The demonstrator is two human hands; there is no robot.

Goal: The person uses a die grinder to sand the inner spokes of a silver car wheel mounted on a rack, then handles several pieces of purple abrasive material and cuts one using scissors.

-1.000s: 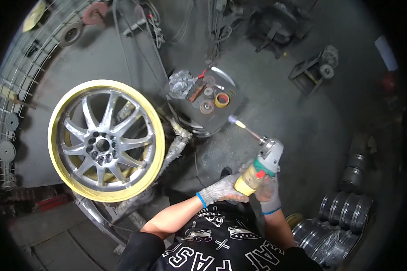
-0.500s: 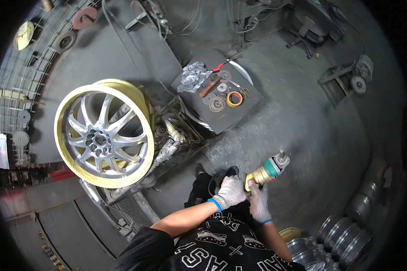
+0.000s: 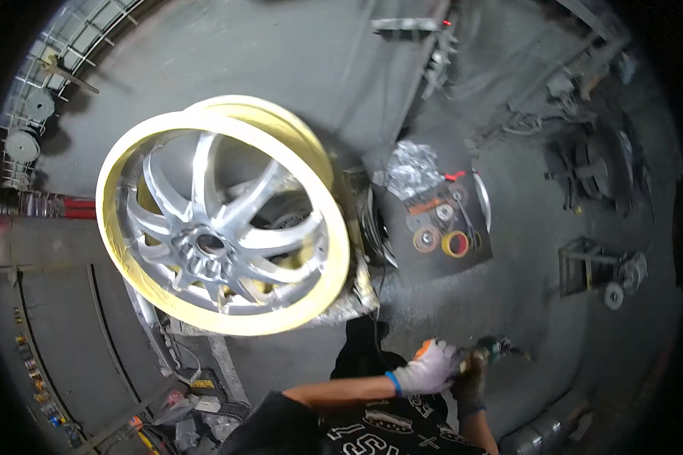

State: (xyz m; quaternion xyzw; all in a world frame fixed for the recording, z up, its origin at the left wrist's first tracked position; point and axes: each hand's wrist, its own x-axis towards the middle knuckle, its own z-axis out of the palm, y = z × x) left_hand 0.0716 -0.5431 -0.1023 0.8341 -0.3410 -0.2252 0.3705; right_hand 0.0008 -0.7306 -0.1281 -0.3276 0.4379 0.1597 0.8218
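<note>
Head view: a handheld power tool with a green band (image 3: 497, 349) shows blurred at the lower right, in front of the wearer's body, its far end pointing right and outward. The right hand in a dusky grey glove (image 3: 469, 383) has its fingers curled round the near part of the tool, though blur and shadow hide each finger. The left hand in a pale knit glove with an orange patch (image 3: 429, 369) has its fingers bent well in, close to the tool's near end; whether they grip it, I cannot tell.

Well apart from both hands, to the upper left, a silver multi-spoke wheel with a yellow-covered rim (image 3: 231, 262) sits tilted above a stand wrapped in crumpled silver material (image 3: 360, 299). Right of it, a flat dark grey board (image 3: 417, 267) bears a crumpled bundle of silver foil (image 3: 413, 171), a yellow tape ring with a red inner face (image 3: 445, 244) and a brownish round disc (image 3: 426, 240).

As I judge it, handling this tool well calls for a full wrap by the right hand, the left supporting the rear, and the far end angled away from forearms and shirt.
</note>
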